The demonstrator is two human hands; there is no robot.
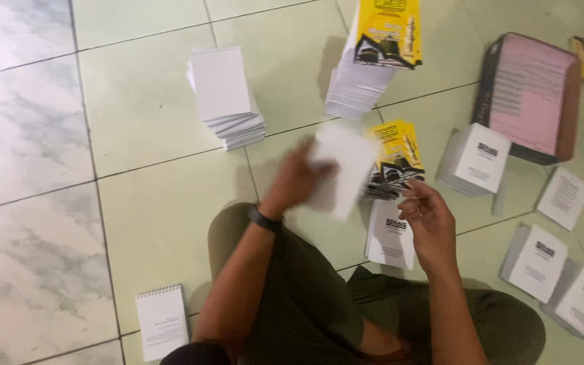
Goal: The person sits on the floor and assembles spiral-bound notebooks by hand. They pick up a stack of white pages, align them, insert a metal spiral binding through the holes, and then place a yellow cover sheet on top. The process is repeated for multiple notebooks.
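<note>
Left hand point(292, 179) grips a blank white pad point(341, 170); right hand point(428, 223) half-curled, empty. Finished stacks point(228, 101) at eleven o'clock, loose covers point(395, 159) still unsorted.

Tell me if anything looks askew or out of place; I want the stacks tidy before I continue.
The blank white pad stack has slid: its lower pads fan out to the right. The tall stack topped by a yellow cover leans. One spiral notepad lies alone, far from the rest. Nothing looks spilled or torn.
</note>
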